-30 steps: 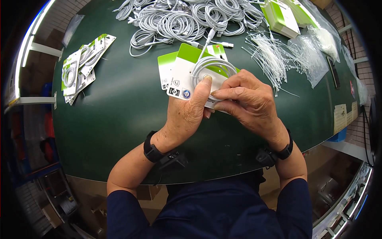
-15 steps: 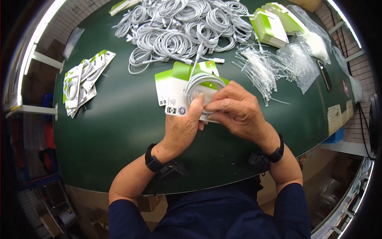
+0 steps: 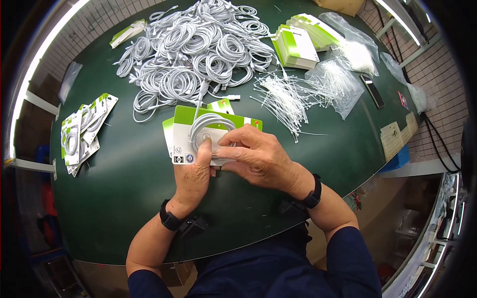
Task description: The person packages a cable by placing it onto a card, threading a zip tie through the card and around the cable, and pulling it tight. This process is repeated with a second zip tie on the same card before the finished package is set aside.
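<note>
In front of me my left hand (image 3: 193,180) grips a green-and-white packaging card (image 3: 182,138), its thumb pressing on a coiled light-grey cable (image 3: 211,118) that lies against the card. My right hand (image 3: 263,158) is closed in a pinch at the coil's lower right, beside the left thumb. Whatever else lies between those fingertips is too small to make out. A straight end of the cable, with its connector (image 3: 203,87), sticks up past the card's top edge. Another card (image 3: 168,133) shows behind the held one.
A big heap of coiled grey cables (image 3: 194,47) covers the far middle. White cable ties (image 3: 285,99) lie loose beside plastic bags (image 3: 343,92). Stacked cards (image 3: 298,47) stand at far right, near a dark phone-like object (image 3: 372,91). Carded cables (image 3: 82,129) are piled at left.
The whole view has shifted, so the table and hands appear further left and slightly lower. Both hands keep their hold on the card and coil, with only slight finger movement.
</note>
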Action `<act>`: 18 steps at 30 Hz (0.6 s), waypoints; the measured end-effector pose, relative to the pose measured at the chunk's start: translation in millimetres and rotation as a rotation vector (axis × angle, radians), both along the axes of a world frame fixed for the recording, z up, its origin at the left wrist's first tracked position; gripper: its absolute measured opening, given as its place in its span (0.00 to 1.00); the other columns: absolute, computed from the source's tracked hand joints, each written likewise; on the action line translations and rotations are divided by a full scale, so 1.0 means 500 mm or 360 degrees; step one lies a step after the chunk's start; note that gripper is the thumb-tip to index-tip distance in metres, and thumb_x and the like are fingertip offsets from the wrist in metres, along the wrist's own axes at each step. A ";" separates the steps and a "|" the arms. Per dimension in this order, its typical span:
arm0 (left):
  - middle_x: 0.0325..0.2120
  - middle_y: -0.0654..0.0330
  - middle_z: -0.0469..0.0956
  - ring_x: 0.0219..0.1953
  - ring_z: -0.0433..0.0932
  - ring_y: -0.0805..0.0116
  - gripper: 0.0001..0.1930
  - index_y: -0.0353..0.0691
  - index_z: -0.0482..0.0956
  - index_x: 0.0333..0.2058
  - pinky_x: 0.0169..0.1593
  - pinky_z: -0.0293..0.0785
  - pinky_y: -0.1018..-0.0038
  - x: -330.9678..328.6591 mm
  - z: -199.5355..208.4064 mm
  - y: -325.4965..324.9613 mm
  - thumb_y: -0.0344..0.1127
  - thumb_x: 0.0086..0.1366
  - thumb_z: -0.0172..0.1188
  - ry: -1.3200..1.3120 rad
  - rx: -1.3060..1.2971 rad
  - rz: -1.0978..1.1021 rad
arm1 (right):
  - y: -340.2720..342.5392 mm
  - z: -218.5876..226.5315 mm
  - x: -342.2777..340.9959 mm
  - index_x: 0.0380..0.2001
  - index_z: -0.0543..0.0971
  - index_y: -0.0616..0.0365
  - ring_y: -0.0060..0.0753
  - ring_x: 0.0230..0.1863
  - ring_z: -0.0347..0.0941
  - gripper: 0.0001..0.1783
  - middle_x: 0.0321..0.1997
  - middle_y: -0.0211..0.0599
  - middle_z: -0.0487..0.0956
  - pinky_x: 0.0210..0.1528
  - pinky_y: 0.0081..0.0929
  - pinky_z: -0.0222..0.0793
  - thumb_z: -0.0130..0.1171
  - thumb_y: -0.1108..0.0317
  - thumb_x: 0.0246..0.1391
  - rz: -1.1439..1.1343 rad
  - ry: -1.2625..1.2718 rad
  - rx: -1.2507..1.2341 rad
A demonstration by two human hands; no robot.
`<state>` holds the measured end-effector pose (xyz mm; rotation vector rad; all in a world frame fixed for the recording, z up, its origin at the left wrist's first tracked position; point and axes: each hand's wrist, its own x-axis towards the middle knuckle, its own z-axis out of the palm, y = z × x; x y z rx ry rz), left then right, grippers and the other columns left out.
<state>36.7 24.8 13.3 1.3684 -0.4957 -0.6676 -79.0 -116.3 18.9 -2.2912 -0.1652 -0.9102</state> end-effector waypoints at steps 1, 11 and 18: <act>0.27 0.61 0.76 0.19 0.71 0.80 0.11 0.34 0.71 0.47 0.17 0.67 0.83 0.002 0.000 0.000 0.33 0.71 0.55 0.0005 -0.0010 0.0004 | -0.002 0.003 -0.001 0.42 0.83 0.53 0.34 0.35 0.77 0.21 0.43 0.33 0.80 0.36 0.30 0.75 0.75 0.75 0.40 -0.0001 0.0000 -0.0001; 0.27 0.62 0.76 0.17 0.70 0.80 0.12 0.34 0.71 0.47 0.16 0.64 0.82 0.041 0.000 -0.001 0.35 0.72 0.56 -0.0005 -0.0128 0.0145 | -0.177 -0.013 -0.051 0.31 0.85 0.58 0.37 0.31 0.78 0.07 0.30 0.38 0.80 0.35 0.29 0.75 0.71 0.70 0.46 -0.0929 0.0583 -0.0018; 0.26 0.62 0.76 0.15 0.68 0.80 0.11 0.34 0.70 0.47 0.15 0.63 0.82 0.048 -0.005 -0.004 0.35 0.72 0.56 0.0039 -0.0229 0.0188 | -0.189 -0.033 -0.051 0.30 0.85 0.57 0.47 0.37 0.79 0.09 0.31 0.42 0.80 0.42 0.41 0.74 0.67 0.63 0.51 -0.1102 0.1124 -0.0194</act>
